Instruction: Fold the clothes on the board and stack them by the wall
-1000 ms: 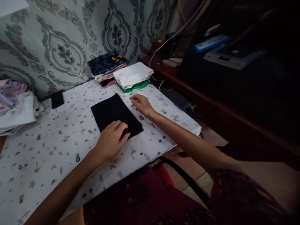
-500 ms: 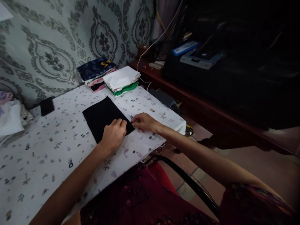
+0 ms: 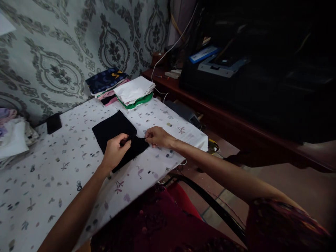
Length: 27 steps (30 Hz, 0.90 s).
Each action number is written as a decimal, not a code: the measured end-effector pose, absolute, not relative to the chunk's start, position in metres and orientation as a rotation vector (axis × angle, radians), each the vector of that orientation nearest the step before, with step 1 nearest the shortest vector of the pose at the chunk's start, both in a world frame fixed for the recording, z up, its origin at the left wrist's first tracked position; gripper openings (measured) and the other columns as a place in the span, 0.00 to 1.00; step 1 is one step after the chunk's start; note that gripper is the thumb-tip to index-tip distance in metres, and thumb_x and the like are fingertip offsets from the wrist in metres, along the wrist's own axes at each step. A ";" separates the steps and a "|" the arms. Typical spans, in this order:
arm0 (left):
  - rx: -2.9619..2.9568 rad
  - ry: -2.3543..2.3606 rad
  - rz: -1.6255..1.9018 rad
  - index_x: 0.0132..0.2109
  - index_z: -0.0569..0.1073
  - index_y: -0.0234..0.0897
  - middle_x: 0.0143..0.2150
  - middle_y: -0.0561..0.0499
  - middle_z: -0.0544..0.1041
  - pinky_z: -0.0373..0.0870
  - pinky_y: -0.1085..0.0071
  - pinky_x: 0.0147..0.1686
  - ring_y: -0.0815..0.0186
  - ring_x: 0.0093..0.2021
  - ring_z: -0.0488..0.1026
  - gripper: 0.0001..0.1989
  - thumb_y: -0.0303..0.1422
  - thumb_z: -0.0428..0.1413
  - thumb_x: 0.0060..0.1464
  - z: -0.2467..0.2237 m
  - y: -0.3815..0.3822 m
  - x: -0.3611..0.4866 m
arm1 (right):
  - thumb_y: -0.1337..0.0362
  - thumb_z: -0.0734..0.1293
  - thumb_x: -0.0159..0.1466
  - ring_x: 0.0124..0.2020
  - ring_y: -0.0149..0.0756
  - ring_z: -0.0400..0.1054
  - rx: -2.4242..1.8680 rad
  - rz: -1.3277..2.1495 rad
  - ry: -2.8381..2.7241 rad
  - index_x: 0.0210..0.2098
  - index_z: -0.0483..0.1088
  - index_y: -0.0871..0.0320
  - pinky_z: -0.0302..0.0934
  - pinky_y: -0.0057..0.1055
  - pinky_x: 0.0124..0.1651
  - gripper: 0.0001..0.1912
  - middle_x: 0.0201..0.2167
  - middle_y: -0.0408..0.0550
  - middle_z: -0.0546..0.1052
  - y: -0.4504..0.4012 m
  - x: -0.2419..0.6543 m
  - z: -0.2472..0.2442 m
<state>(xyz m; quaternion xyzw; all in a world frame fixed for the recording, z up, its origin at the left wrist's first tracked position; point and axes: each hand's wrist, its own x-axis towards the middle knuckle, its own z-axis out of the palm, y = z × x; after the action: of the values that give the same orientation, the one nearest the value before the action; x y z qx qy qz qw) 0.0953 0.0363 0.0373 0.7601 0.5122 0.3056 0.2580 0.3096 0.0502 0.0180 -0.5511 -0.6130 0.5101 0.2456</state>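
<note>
Two hands pinch the black cloth: the left hand (image 3: 115, 148) grips its middle, the right hand (image 3: 157, 137) its near corner; beyond them, partly touching, sit two folded-clothes stacks (image 3: 134, 91).

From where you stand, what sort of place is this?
Probably a room in a home: patterned wallpaper behind a table with a printed white cover, stacked folded cloths topped by a white one, and a dark phone-like object near the wall.
</note>
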 end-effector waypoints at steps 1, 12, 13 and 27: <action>2.052 1.389 0.830 0.36 0.74 0.38 0.31 0.53 0.77 0.68 0.72 0.32 0.67 0.31 0.72 0.07 0.37 0.55 0.54 0.037 0.036 0.095 | 0.76 0.66 0.56 0.15 0.26 0.64 -1.506 1.367 -1.685 0.26 0.68 0.58 0.56 0.23 0.23 0.07 0.13 0.34 0.69 0.050 0.310 0.017; 2.065 1.356 0.824 0.35 0.74 0.39 0.31 0.52 0.77 0.68 0.72 0.30 0.67 0.30 0.72 0.06 0.36 0.55 0.55 0.036 0.036 0.094 | 0.69 0.70 0.57 0.25 0.28 0.64 -1.455 0.992 -2.038 0.28 0.73 0.57 0.54 0.26 0.31 0.02 0.23 0.39 0.72 0.039 0.304 0.017; 2.059 1.352 0.832 0.35 0.74 0.39 0.31 0.52 0.77 0.68 0.72 0.30 0.67 0.30 0.72 0.06 0.36 0.55 0.55 0.036 0.036 0.094 | 0.71 0.69 0.56 0.25 0.28 0.64 -1.481 0.992 -2.021 0.27 0.73 0.57 0.54 0.26 0.31 0.03 0.22 0.38 0.72 0.039 0.303 0.016; 1.880 1.338 0.932 0.34 0.73 0.38 0.29 0.54 0.74 0.67 0.73 0.30 0.68 0.30 0.70 0.08 0.38 0.56 0.54 0.039 0.043 0.079 | 0.69 0.65 0.56 0.24 0.26 0.60 -1.332 1.161 -1.748 0.26 0.68 0.58 0.54 0.25 0.30 0.02 0.23 0.38 0.71 0.039 0.300 0.009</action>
<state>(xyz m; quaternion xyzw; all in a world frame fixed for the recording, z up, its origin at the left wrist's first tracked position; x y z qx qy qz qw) 0.0792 0.0430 0.0395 0.7156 0.5091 0.3546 0.3208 0.3000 0.0385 0.0086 -0.5074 -0.6656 0.4423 0.3222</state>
